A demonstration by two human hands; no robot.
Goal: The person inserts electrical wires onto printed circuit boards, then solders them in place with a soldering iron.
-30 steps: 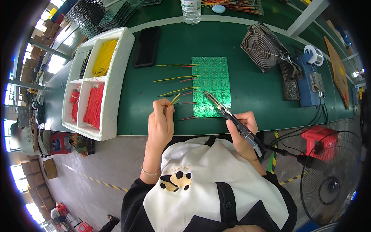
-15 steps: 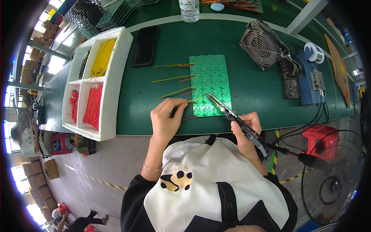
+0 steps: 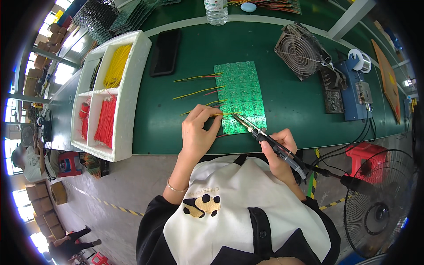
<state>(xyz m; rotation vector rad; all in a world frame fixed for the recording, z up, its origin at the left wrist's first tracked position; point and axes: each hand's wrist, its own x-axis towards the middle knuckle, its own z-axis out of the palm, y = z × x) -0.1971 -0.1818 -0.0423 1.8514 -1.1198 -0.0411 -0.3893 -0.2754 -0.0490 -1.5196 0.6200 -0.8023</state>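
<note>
A green circuit board (image 3: 240, 81) lies on the green tabletop before me, with several yellow and red wires (image 3: 201, 93) sticking out past its left edge. My left hand (image 3: 198, 132) pinches a yellow wire (image 3: 226, 114) between thumb and fingers, its far end over the lower part of the board. In the grip of my right hand (image 3: 282, 152) is a black soldering iron (image 3: 274, 145), slanting up and left. Its metal tip is at or close to the held wire's end; whether they touch is too small to tell.
Left of the board stands a white foam box (image 3: 137, 79) of yellow and red wires, beside a black phone (image 3: 166, 53). A small fan (image 3: 300, 51), a blue soldering unit (image 3: 351, 90) and a solder spool (image 3: 363, 62) stand right. A large floor fan (image 3: 377, 212) is at lower right.
My left hand has moved right and slightly up with the wire. The iron's tip has shifted down and a little left toward the wire's end. The board has turned slightly.
</note>
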